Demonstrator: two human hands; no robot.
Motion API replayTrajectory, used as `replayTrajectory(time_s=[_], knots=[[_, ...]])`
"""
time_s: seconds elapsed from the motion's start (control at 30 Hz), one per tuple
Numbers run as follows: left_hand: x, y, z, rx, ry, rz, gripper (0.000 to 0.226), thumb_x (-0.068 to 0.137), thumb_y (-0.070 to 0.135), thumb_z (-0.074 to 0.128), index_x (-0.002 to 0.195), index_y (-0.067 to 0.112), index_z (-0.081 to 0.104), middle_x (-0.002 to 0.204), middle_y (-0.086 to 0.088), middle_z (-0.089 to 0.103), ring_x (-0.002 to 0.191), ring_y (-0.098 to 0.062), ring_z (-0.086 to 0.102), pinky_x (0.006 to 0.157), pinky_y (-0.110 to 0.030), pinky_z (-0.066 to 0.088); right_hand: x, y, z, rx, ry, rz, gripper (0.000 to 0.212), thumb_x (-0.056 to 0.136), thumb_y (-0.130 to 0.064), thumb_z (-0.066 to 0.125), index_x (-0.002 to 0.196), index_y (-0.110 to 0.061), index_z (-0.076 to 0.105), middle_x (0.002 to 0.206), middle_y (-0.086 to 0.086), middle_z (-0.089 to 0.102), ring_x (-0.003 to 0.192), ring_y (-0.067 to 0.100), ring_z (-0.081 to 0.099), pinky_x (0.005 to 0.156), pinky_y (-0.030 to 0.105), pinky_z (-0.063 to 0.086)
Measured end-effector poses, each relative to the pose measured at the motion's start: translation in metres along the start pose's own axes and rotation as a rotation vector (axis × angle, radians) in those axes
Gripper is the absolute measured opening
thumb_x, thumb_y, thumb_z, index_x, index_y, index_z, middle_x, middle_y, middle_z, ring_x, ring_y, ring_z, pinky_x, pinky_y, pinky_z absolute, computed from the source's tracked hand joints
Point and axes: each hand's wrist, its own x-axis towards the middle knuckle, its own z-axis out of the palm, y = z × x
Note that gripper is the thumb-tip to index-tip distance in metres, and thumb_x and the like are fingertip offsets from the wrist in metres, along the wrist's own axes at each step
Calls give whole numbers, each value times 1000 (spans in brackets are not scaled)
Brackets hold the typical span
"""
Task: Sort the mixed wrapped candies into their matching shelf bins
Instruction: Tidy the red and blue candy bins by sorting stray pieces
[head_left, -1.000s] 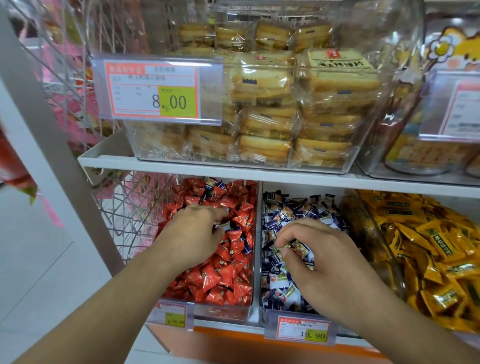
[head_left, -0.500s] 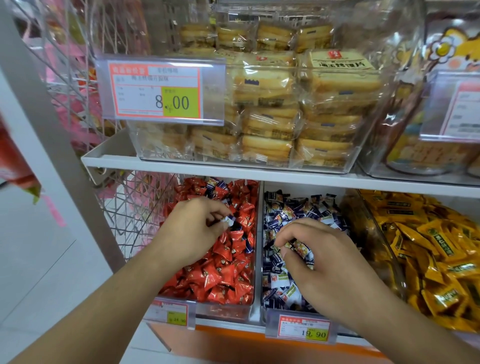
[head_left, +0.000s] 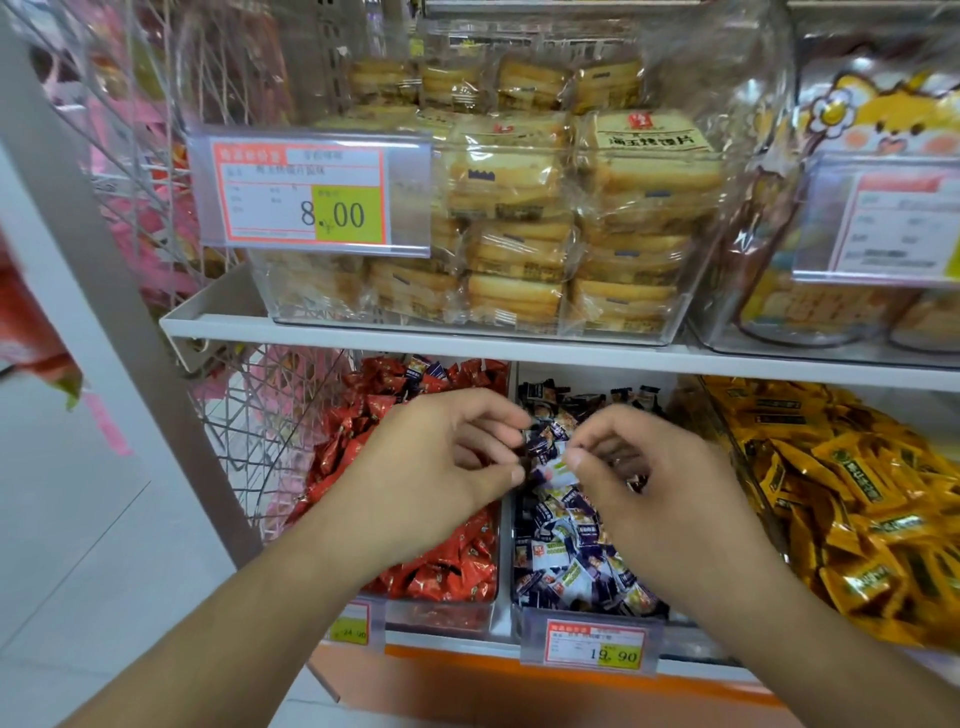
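Nearest, two forearms reaching up and in from the lower corners, meeting over the divider between two bins. Left hand (head_left: 441, 462) curled, thumb and fingertips pinching a small dark-wrapped candy (head_left: 525, 464) right at the wall between the red-candy bin (head_left: 441, 610) and the blue-and-white candy bin (head_left: 582, 616). Right hand (head_left: 644, 478) also curled, forefinger and thumb closed on a pale wrapper with a green mark (head_left: 556, 470), hovering over the blue-and-white heap. Both pinched pieces almost touching, just above that heap (too blurred to read either wrapper).

The deciding relation: dark candy held at the inner edge of the left hand, already past the divider on the blue-and-white side, so likely only a short release downward into the matching pile. Long axis of the held candy hard to tell, hidden by fingertips. Left hand nearer to the red bin, right hand nearer to the yellow-candy bin (head_left: 857, 499) farther right.

Farther back in the red heap, a couple of dark-wrapped strays (head_left: 428, 370) near the rear, probably still to move. Above, the upper shelf (head_left: 467, 345) with a clear box of wrapped bread slices (head_left: 524, 223).
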Motion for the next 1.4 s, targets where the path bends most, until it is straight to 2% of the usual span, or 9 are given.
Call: replayTrajectory(time_s=[0.13, 0.23, 0.37, 0.47, 0.7, 0.93, 1.1, 1.27, 1.4], knots=[[7, -29, -8, 438, 65, 5, 35, 89, 26, 78, 119, 39, 67, 114, 25, 64, 101, 11, 58, 92, -14, 49, -1, 5, -6, -219, -14, -17, 23, 103, -34, 58, 126, -39, 60, 124, -27, 56, 116, -3, 52, 96, 16, 41], [11, -44, -3, 555, -74, 45, 46, 91, 41, 73, 134, 37, 60, 135, 25, 55, 124, 5, 51, 110, -22, 41, -2, -4, -1, -230, -177, -126, 37, 104, -37, 55, 140, -44, 53, 141, -34, 47, 133, -13, 37, 104, 1, 20], [17, -51, 1, 625, -121, 40, 36, 87, 44, 74, 121, 40, 64, 115, 21, 64, 108, -4, 62, 93, -30, 53, -2, -7, 13, -223, -366, -236, 38, 106, -37, 53, 144, -43, 55, 149, -37, 42, 142, -24, 15, 107, -4, 4], [19, -56, -5, 651, -106, 14, 31, 85, 37, 76, 114, 42, 66, 103, 19, 71, 93, -3, 66, 82, -32, 58, -1, -3, 18, -201, -388, -219, 34, 107, -37, 52, 139, -44, 58, 148, -37, 43, 141, -23, 20, 111, -1, 8], [20, -59, -17, 618, -11, -25, 17, 87, 25, 79, 102, 33, 74, 93, 19, 70, 88, 2, 65, 85, -22, 57, -1, 0, 18, -177, -380, -188, 31, 107, -36, 52, 136, -46, 58, 143, -41, 43, 138, -22, 28, 114, 4, 15], [18, -60, -25, 649, 134, -29, 21, 90, 6, 69, 94, 26, 72, 81, 12, 70, 77, -5, 67, 73, -32, 60, -2, 0, 16, -187, -393, -186, 34, 107, -37, 52, 138, -47, 56, 145, -41, 42, 139, -23, 25, 115, 5, 13], [17, -53, -15, 798, 253, 34, 39, 83, 3, 71, 113, 29, 70, 108, 3, 66, 98, -20, 65, 76, -38, 60, -3, 0, 17, -195, -397, -185, 34, 107, -37, 52, 139, -48, 56, 144, -43, 40, 139, -24, 24, 112, 2, 12], [19, -44, -1, 525, 38, 48, 21, 91, 16, 73, 101, 34, 74, 86, 21, 63, 81, 7, 59, 74, -4, 45, -3, 2, 18, -197, -390, -179, 34, 105, -38, 53, 137, -48, 57, 144, -45, 40, 139, -24, 24, 114, 6, 13], [18, -55, -1, 544, -31, -52, 24, 88, 23, 77, 110, 33, 74, 95, 16, 72, 88, -1, 67, 86, -25, 58, -2, 3, 19, -198, -390, -179, 33, 105, -38, 54, 137, -49, 57, 143, -45, 40, 139, -23, 25, 119, 13, 17]])
